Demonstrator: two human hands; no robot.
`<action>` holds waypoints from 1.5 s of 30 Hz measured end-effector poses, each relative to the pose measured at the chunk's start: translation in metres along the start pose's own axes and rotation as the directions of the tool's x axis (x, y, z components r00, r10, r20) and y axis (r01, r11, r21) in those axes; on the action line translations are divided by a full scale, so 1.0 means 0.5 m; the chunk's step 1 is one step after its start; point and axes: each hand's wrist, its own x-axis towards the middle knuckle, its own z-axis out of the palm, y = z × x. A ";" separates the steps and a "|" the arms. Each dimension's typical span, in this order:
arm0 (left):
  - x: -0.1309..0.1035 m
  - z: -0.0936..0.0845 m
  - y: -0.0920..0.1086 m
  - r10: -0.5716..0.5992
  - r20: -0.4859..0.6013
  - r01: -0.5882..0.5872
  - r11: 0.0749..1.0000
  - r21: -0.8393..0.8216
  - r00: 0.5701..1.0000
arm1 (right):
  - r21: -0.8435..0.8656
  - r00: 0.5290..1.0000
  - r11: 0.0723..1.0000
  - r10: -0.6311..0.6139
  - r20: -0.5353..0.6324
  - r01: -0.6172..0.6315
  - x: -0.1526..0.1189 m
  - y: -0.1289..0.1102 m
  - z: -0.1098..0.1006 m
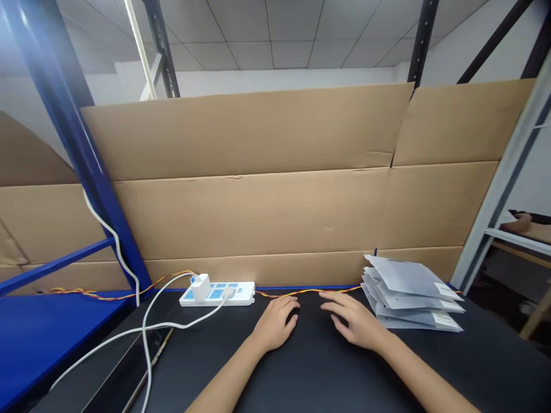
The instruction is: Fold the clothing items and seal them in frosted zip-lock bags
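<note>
My left hand [275, 323] rests palm down on the black tabletop [301, 378], its fingers together but stretched forward and its thumb apart. Nothing shows in it. To its right, my right hand [353, 321] hovers over or lightly touches the same surface, fingers spread and holding nothing. A thin red and yellow wire [310, 291] runs along the back edge, just beyond both sets of fingertips. Close to my right hand lies a stack of translucent plastic folders [408, 292] with white labels at their right corners. Neither hand touches the stack.
A white power strip [245, 293] with a plugged-in white adapter [200, 287] sits at the back left. White cables [172, 325] loop across the left side. A cardboard wall [258, 215] closes off the back, between a blue post [92, 155] and a grey post [495, 195].
</note>
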 end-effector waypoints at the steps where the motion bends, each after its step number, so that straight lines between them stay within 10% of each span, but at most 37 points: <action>1: 0.000 0.001 -0.001 -0.004 -0.002 0.004 1.000 -0.009 1.000 | -0.035 0.998 0.999 -0.011 -0.056 0.009 -0.002 0.002 -0.032; 8: 0.000 0.002 -0.007 -0.032 -0.023 0.028 0.990 -0.142 0.999 | -0.342 0.884 0.847 0.272 -0.380 -0.407 -0.151 0.143 -0.215; 12: 0.001 -0.009 0.013 -0.061 -0.037 0.047 0.955 -0.292 0.997 | -0.306 0.833 0.833 0.287 -0.473 -0.461 -0.219 0.205 -0.216; 16: 0.005 -0.012 0.057 -0.132 -0.008 0.113 0.875 -0.470 0.991 | -0.321 0.800 0.887 0.084 -0.594 -0.331 -0.177 0.108 -0.165; 20: -0.008 -0.009 0.086 -0.204 0.222 0.299 0.554 -0.777 0.954 | -0.211 0.979 0.976 -0.090 -0.183 0.050 -0.103 -0.084 -0.070; 25: -0.054 -0.029 0.077 -0.275 0.305 0.404 0.467 -0.787 0.912 | 0.215 0.967 0.972 -0.139 0.213 0.092 -0.026 -0.209 -0.029; 29: -0.068 -0.037 0.087 -0.234 0.346 0.418 0.495 -0.762 0.909 | 0.390 0.993 0.916 0.054 0.102 -0.090 0.031 -0.177 -0.032; 37: -0.072 -0.004 0.139 -0.230 0.321 0.393 0.592 -0.703 0.919 | 0.641 0.945 0.697 0.199 0.258 -0.322 0.035 -0.131 0.047; 45: -0.058 -0.044 0.041 -0.353 0.187 0.390 0.693 -0.606 0.917 | 0.593 0.908 0.697 0.222 0.357 -0.403 0.018 -0.087 0.011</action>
